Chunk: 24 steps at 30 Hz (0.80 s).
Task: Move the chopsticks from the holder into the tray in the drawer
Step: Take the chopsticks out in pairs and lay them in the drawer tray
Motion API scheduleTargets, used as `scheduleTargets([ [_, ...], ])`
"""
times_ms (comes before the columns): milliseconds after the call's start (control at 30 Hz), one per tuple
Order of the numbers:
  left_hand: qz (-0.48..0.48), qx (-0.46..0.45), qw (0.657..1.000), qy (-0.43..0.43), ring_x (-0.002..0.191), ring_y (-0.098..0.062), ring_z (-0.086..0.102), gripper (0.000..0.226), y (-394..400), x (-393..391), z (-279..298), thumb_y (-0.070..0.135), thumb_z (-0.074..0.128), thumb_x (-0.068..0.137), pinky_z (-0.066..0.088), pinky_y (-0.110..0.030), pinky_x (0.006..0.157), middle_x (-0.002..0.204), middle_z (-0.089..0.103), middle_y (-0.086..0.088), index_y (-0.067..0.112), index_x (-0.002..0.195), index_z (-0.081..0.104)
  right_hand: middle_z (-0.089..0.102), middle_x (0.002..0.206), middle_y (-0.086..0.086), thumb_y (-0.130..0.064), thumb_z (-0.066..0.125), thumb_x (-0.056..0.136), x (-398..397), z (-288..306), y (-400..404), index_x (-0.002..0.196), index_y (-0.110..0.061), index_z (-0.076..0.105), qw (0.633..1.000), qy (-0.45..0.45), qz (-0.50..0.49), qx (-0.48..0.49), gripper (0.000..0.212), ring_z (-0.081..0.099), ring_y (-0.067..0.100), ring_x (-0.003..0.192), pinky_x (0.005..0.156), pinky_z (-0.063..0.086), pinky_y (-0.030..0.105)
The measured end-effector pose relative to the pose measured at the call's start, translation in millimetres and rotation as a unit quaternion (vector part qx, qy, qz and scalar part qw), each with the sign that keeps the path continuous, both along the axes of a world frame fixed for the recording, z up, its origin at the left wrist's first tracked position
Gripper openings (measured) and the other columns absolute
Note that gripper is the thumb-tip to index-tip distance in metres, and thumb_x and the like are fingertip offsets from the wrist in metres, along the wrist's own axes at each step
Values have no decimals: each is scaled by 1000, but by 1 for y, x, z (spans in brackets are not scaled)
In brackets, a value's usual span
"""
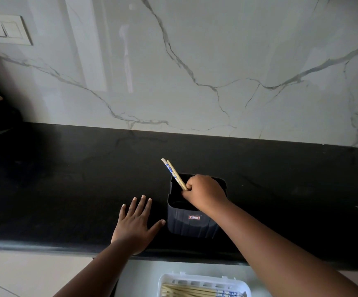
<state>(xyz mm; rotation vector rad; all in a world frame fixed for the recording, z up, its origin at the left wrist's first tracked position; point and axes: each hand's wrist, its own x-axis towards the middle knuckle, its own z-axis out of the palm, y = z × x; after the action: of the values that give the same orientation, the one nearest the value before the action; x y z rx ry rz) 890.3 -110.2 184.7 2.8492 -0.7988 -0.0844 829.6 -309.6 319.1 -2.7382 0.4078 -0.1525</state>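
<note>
Chopstick pair (175, 173) gripped by right hand (203, 192) over holder (192, 224): should be lifted straight, then carried to white tray (203, 284) at 6 o'clock, left hand (134, 224) flat, fingers spread, on desk (66, 189).

A glossy, veined marble-look wall (195, 61) was seen above a dark, polished stone counter (66, 179). The dark holder (192, 224) looked like ribbed matt plastic, the tray (203, 279) white plastic, the chopsticks (175, 173) pale wood.
</note>
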Motion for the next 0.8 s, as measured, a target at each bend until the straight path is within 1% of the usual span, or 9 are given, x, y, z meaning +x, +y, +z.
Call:
scheduleTargets([
  [200, -1, 8, 1000, 11, 143, -14, -24, 99, 1, 3, -5, 84, -4, 74, -15, -41, 116, 159, -17, 7, 25, 153, -5, 40, 44, -1, -38, 75, 78, -8, 33, -14, 56, -8, 53, 985, -124, 23, 116, 44, 33, 7, 40, 44, 30, 25],
  [333, 11, 11, 996, 91, 146, -17, -20, 90, -2, 5, 10, 78, 20, 85, -13, -44, 117, 162, -13, 4, 25, 154, 0, 68, 66, 16, -31, 78, 79, -20, 74, -20, 68, -8, 70, 941, -200, 22, 272, 27, 63, 20, 57, 56, 58, 32],
  [433, 77, -163, 978, 108, 150, -25, -4, 67, -11, 11, 56, 55, 48, 94, 1, -51, 118, 163, 12, -3, 24, 150, 30, 75, 74, 9, -25, 78, 79, -29, 105, -26, 76, -12, 76, 898, -228, 23, 375, 13, 71, 20, 66, 62, 60, 28],
  [500, 83, -337, 937, 44, 149, -26, 7, 47, -17, 13, 106, 39, 57, 94, 9, -49, 118, 158, 29, -5, 23, 138, 49, 76, 78, 9, -24, 78, 79, -34, 120, -27, 80, -12, 77, 879, -225, 29, 419, 12, 72, 21, 68, 63, 60, 29],
  [567, 37, -499, 865, 37, 143, -17, 31, 34, -26, 6, 168, 34, 63, 91, 28, -37, 113, 145, 48, 1, 29, 124, 58, 76, 80, 10, -23, 78, 80, -38, 130, -25, 82, -10, 77, 870, -198, 40, 449, 14, 72, 20, 70, 63, 59, 28],
  [633, -29, -574, 809, 120, 118, -1, 56, 27, -37, -9, 226, 36, 66, 89, 45, -15, 90, 125, 63, 7, 33, 116, 61, 76, 80, 13, -24, 79, 78, -40, 132, -17, 82, -8, 76, 878, -162, 50, 447, 16, 72, 21, 70, 63, 58, 28],
  [667, -58, -580, 793, 176, 108, -1, 62, 26, -42, -16, 248, 37, 66, 89, 49, -14, 83, 117, 68, 4, 29, 114, 64, 75, 79, 14, -23, 80, 78, -40, 131, -12, 82, -9, 76, 883, -149, 56, 441, 15, 72, 22, 69, 62, 58, 28],
  [767, -93, -550, 773, 301, 95, -31, 69, 27, -52, -32, 279, 33, 64, 91, 55, -45, 87, 102, 71, -23, 10, 104, 70, 74, 71, 8, -21, 79, 79, -40, 127, 2, 83, -11, 76, 885, -135, 77, 438, 11, 71, 18, 65, 63, 59, 28],
  [800, -84, -551, 766, 321, 92, -37, 69, 26, -53, -35, 281, 30, 64, 91, 56, -48, 85, 101, 70, -26, 7, 101, 70, 74, 72, 7, -20, 78, 80, -40, 126, 4, 85, -10, 76, 884, -133, 80, 440, 12, 71, 17, 65, 63, 59, 28],
])
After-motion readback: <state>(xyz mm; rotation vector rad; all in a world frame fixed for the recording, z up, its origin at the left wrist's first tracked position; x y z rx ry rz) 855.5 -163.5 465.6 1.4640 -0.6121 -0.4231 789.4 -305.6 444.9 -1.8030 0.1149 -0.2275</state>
